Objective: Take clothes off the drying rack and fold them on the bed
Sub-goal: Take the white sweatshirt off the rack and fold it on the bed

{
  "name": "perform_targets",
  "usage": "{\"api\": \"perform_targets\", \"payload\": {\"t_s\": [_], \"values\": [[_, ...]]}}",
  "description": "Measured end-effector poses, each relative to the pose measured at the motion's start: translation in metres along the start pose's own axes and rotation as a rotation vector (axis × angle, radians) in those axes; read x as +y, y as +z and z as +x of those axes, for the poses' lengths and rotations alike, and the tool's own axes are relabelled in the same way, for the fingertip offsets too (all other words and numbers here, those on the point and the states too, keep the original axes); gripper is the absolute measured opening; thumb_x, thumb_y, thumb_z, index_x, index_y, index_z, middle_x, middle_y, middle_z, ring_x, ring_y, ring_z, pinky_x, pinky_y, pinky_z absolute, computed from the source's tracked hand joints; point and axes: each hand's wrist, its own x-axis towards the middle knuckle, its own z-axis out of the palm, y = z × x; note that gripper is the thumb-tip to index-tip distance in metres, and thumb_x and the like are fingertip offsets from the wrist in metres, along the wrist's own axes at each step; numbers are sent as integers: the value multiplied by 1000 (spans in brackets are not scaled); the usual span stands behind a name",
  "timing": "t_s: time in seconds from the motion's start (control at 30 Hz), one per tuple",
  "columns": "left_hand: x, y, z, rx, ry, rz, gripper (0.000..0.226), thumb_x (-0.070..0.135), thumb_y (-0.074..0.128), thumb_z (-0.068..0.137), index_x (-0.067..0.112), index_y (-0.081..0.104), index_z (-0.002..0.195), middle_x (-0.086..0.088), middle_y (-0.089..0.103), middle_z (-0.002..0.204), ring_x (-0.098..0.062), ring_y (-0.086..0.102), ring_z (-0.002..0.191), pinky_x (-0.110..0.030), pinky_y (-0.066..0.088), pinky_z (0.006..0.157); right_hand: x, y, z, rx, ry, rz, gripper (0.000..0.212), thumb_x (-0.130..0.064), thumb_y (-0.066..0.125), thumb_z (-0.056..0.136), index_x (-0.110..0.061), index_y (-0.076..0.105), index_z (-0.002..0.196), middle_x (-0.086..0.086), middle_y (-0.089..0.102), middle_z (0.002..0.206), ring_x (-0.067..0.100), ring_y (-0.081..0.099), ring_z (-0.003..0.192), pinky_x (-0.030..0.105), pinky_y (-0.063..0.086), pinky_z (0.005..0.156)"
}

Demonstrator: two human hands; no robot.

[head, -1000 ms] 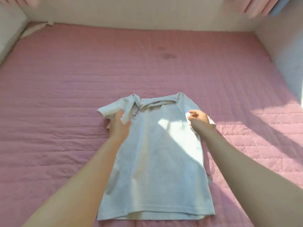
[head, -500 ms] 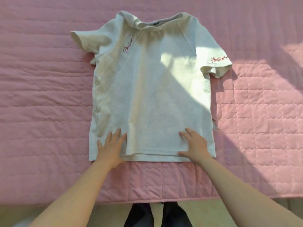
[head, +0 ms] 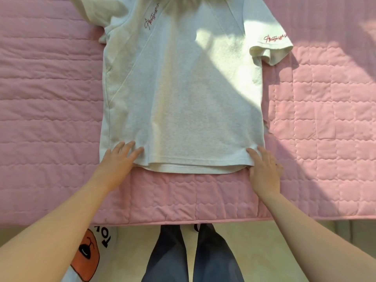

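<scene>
1. Head view, the garment: a pale grey short-sleeved T-shirt (head: 183, 108) lies spread flat, front up, on the pink quilted bed (head: 50, 98). Its hem (head: 193, 166) points toward the person and its neck end runs out past the top edge of the frame.
2. Head view, details of the shirt: red script lettering (head: 151, 20) sits on the chest. The sleeve (head: 270, 45) on the right side carries similar lettering and lies out to the side on the quilt. A patch of sunlight falls across the right half of the shirt and the bedding beside it.
3. Head view, left hand (head: 117, 161): it lies palm down on the shirt's lower left corner, fingers straight and spread, gripping nothing.
4. Head view, right hand (head: 264, 169): it rests flat at the lower right corner, where hem and side seam meet. The fingers are extended and point up the bed, partly on the cloth and partly on the quilt, with nothing held.
5. Head view, below the bed's edge: the person's legs in dark blue trousers (head: 168, 257) stand on a cream floor (head: 260, 251). A white cloth with an orange print (head: 89, 255) shows at lower left.
</scene>
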Motion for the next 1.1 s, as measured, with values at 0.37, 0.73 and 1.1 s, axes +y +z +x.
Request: {"api": "perform_targets", "payload": {"t_s": [0.37, 0.73, 1.1], "values": [[-10, -4, -15, 218, -251, -92, 32, -19, 56, 69, 5, 52, 89, -17, 45, 87, -33, 42, 80, -40, 38, 50, 5, -16, 6, 128, 278, 516, 38, 16, 46, 68, -12, 55, 93, 16, 54, 101, 27, 48, 88, 28, 33, 72], [1, -3, -75, 512, -590, -625, 41, -25, 40, 73, 9, 58, 87, -7, 36, 96, -33, 37, 105, -36, 34, 83, 48, -74, 7, 161, 399, 258, 36, 3, 43, 71, -22, 66, 82, 4, 51, 102, 29, 53, 87, 33, 39, 70], [37, 55, -106, 448, -1028, -1240, 50, -23, 27, 77, 21, 48, 86, -10, 60, 113, -28, 57, 92, -29, 42, 61, 95, -49, -30, 80, 916, 1123, 47, 21, 35, 83, -13, 66, 75, 15, 65, 75, 9, 63, 50, 10, 48, 44]]}}
